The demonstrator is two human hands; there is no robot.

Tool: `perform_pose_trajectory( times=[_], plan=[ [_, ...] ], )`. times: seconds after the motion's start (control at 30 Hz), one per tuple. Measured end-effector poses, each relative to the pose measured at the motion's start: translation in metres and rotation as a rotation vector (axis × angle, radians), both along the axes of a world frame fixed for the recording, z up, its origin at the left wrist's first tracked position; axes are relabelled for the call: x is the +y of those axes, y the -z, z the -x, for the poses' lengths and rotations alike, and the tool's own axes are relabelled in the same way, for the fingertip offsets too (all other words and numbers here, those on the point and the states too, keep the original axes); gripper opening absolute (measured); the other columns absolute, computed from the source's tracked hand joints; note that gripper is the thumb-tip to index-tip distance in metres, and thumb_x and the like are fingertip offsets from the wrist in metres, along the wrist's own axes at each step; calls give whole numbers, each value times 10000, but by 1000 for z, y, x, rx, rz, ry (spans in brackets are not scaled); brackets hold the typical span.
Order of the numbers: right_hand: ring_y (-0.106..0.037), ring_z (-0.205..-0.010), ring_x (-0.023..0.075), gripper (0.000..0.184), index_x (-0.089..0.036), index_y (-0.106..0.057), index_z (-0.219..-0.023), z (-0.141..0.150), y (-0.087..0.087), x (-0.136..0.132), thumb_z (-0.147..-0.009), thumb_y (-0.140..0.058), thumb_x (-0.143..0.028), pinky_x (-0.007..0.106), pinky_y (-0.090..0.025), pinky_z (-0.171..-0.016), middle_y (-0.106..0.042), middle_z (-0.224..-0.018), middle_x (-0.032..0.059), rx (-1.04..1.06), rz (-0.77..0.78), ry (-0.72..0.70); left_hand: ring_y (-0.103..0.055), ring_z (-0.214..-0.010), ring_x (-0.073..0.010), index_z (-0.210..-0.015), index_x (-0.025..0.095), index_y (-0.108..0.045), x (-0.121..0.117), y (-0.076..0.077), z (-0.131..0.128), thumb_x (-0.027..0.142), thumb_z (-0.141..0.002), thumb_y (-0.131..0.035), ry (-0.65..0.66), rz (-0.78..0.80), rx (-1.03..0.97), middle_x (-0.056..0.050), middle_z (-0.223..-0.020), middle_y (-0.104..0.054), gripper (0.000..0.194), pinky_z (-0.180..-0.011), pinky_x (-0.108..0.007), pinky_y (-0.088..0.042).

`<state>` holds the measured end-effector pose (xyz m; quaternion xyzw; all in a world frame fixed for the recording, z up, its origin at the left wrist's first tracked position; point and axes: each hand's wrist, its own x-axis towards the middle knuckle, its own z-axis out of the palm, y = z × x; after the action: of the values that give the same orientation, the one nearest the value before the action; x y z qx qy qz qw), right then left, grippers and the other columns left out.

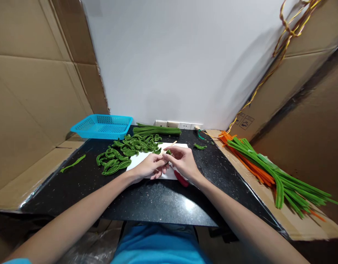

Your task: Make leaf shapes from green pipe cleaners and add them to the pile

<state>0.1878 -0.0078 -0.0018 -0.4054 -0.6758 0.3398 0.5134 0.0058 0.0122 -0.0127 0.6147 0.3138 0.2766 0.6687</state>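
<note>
My left hand point(150, 167) and my right hand point(184, 160) meet over a white sheet point(136, 160) on the dark table. Fingertips of both are pinched together around a small piece of green pipe cleaner point(168, 152), largely covered by the fingers. A thin pale wooden stick point(173, 143) pokes out just beyond the hands; whether it is held or lies on the sheet I cannot tell. Under my right hand shows the red handle of a tool point(181, 179), its head hidden. Left of the sheet lies a pile of bent, leaf-shaped green pipe cleaners point(122, 154).
A blue plastic basket point(103, 128) stands at the back left. Straight green pipe cleaners point(158, 130) lie by the wall near a power strip point(182, 125). Green and orange bundles point(264, 167) rest on cardboard at right. Single green pieces lie at left point(73, 163) and right point(199, 146).
</note>
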Motion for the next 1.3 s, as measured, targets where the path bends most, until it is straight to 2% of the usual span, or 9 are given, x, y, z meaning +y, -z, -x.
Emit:
perform_pose_trajectory(
  times=[0.23, 0.33, 0.5, 0.63, 0.73, 0.9, 1.07, 1.2, 1.3],
  plan=[
    [-602, -657, 186, 236, -250, -831, -832, 2, 4, -2, -946, -633, -309, 305, -438, -643, -711, -755, 57, -320, -287, 69, -470, -330, -67, -697, 150, -619, -2, -1, 3, 481, -805, -753, -37, 73, 60, 57, -462, -511, 373, -311, -154, -324],
    [-609, -650, 185, 232, -250, -830, -824, 2, 4, -1, -941, -639, -312, 301, -444, -649, -720, -744, 51, -323, -275, 76, -480, -320, -79, -688, 151, -627, -3, -2, 5, 440, -794, -754, -43, 108, 57, 56, -448, -505, 333, -282, -156, -289],
    [-598, -525, 181, 244, -222, -827, -895, -5, 4, 1, -933, -681, -414, 294, -440, -542, -722, -661, 31, -158, -83, 47, -475, -318, -75, -704, 146, -643, -2, -4, 4, 475, -785, -772, -65, 85, 19, 57, -452, -512, 362, -298, -161, -324],
    [-609, -598, 173, 227, -229, -831, -847, -3, 7, 1, -954, -669, -347, 294, -459, -608, -715, -704, 43, -304, -317, 131, -460, -295, -96, -645, 156, -623, 0, -2, 2, 446, -794, -729, -108, 19, 75, 53, -404, -485, 343, -298, -187, -289],
    [-613, -618, 158, 228, -228, -831, -861, -1, 10, 1, -973, -645, -298, 278, -476, -623, -726, -731, 43, -379, -396, 160, -439, -301, -101, -618, 160, -619, 1, 0, 4, 419, -844, -649, -162, -185, 165, 46, -395, -480, 345, -336, -213, -297],
    [-718, -696, 169, 162, -202, -824, -1007, -6, 15, 7, -926, -686, -229, 274, -577, -661, -813, -936, 65, -268, -346, 136, -550, -537, -124, -648, 160, -647, 6, 6, 12, 379, -922, -616, -380, -798, 354, -4, -590, -630, 352, -531, -241, -380],
    [-739, -690, 174, 198, -201, -822, -1039, -10, 18, 12, -900, -682, -206, 289, -617, -658, -821, -1002, 64, -286, -303, 167, -585, -576, -129, -836, 174, -690, 11, 7, 18, 379, -923, -664, -509, -987, 394, -14, -765, -695, 225, -615, -268, -444],
    [-749, -711, 180, 176, -162, -813, -993, -7, 14, 10, -885, -682, -207, 265, -612, -639, -813, -907, 68, -186, -198, 146, -654, -601, -136, -999, 173, -681, 8, 3, 14, 381, -881, -713, -512, -842, 242, -59, -990, -719, 241, -585, -270, -514],
    [-742, -732, 177, 156, -155, -798, -962, -2, 11, 6, -881, -673, -201, 257, -603, -644, -800, -887, 62, -187, -190, 123, -686, -571, -174, -919, 163, -661, 6, 4, 7, 438, -862, -722, -394, -547, 85, -47, -833, -696, 288, -461, -261, -522]
  ],
)
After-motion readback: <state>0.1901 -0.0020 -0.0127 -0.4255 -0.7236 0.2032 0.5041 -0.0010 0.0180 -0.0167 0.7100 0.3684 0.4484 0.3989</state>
